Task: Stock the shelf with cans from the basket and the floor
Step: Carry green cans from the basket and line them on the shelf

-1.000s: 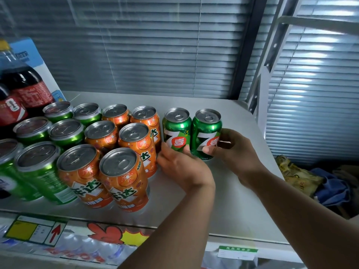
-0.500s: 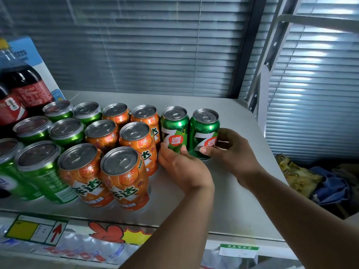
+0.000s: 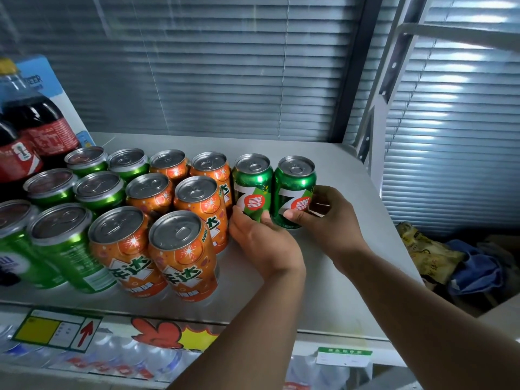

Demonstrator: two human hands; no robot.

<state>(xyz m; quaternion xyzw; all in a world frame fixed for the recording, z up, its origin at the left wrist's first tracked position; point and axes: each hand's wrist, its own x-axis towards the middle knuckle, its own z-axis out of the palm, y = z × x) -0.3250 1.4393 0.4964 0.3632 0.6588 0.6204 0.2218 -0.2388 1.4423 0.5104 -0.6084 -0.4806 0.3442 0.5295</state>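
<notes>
Two green 7-Up cans stand upright side by side at the back of the white shelf [image 3: 351,277]. My left hand [image 3: 261,243] grips the base of the left green can [image 3: 253,187]. My right hand [image 3: 329,218] wraps the lower part of the right green can [image 3: 295,190], thumb across its front. To their left stand rows of orange soda cans [image 3: 183,254] and, further left, green soda cans [image 3: 67,243]. The basket and the floor are out of view.
Dark cola bottles [image 3: 36,130] and a blue sign stand at the shelf's far left. Closed blinds [image 3: 211,66] hang behind the shelf. A white shelf upright [image 3: 374,136] rises at the right rear corner. Yellow and blue bags [image 3: 450,263] lie lower right. Water bottles sit on the shelf below.
Both hands have slid the two green cans slightly left, closing the gap to the orange cans.
</notes>
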